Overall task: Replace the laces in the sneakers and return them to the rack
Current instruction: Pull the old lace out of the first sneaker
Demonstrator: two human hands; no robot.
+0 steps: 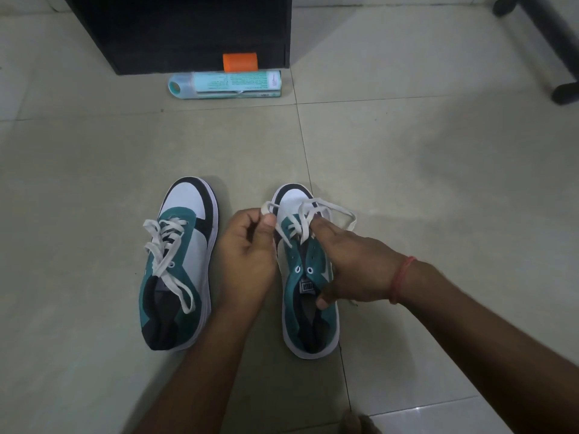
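Two teal, white and black sneakers stand side by side on the tiled floor, toes pointing away from me. The left sneaker [180,264] carries a loose white lace through most of its eyelets. The right sneaker [308,296] has a white lace [316,211] only through its front eyelets; the eyelets nearer me are bare. My left hand [250,242] pinches one end of that lace beside the toe. My right hand [351,264] lies across the right sneaker, fingers on the lace near the front and thumb on the tongue.
A black cabinet [188,29] stands at the back. In front of it lie a pale teal box and tube [225,86] and an orange item [240,62]. A black furniture leg [551,42] crosses the far right corner.
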